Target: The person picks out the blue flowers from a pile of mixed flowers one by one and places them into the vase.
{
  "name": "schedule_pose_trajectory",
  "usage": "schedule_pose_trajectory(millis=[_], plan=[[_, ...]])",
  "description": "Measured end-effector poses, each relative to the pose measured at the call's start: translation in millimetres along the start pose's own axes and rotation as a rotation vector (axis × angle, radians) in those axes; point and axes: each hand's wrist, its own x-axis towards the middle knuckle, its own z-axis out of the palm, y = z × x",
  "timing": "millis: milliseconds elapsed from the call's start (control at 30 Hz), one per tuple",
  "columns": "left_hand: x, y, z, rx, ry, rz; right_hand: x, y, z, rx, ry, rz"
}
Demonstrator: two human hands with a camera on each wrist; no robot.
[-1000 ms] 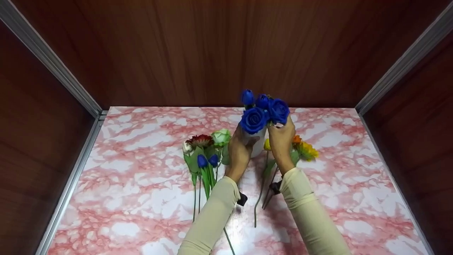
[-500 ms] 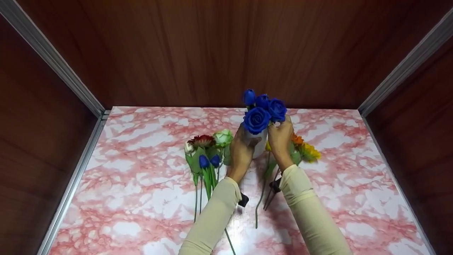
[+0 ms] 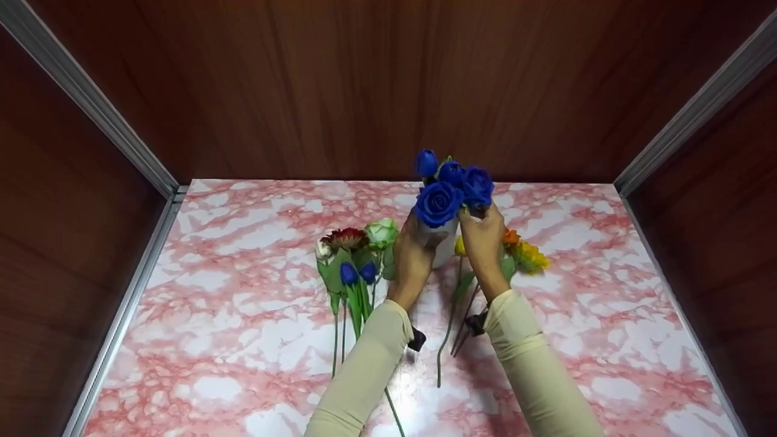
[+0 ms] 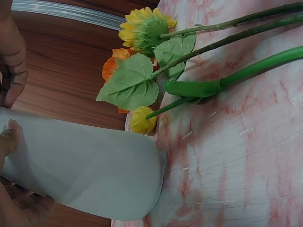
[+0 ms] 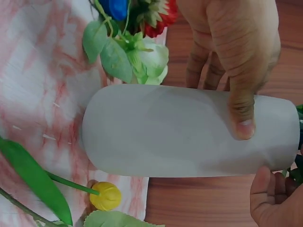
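A white vase point(image 3: 446, 243) stands upright on the pink marbled table point(image 3: 243, 303), with a bunch of blue roses point(image 3: 450, 188) in its mouth. My left hand point(image 3: 413, 258) grips the vase's left side; its thumb point(image 5: 241, 118) presses on the vase wall point(image 5: 189, 132). My right hand point(image 3: 482, 237) is at the vase's mouth, and its fingers pinch the stems just below the blue roses. In the left wrist view the vase point(image 4: 85, 175) fills the lower left, with my left thumb point(image 4: 7, 137) on it.
Left of the vase lie a red flower point(image 3: 345, 238), a pale green rose point(image 3: 381, 232) and two blue buds point(image 3: 357, 273). To its right lie a sunflower point(image 3: 531, 256), an orange flower point(image 3: 510, 238) and a yellow bud point(image 3: 459, 246). Wooden walls enclose the table.
The blue roses and my right hand have shifted slightly upward at the vase's mouth. My left hand has stayed on the vase.
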Motion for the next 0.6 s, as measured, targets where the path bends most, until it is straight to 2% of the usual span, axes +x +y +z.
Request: schedule_pose_trajectory(millis=[200,467,600], plan=[[0.3,1.6,-0.5,-0.014,-0.011,-0.041,-11,0,-6,0.003,-0.033,0.048],[0.2,3.5,-2.9,-0.026,-0.057,-0.082,-29,10,-12,0.008,-0.051,0.042],[-1.9,5.2,-6.3,-0.029,-0.077,-0.109,-38,15,-15,0.044,-0.069,0.023]])
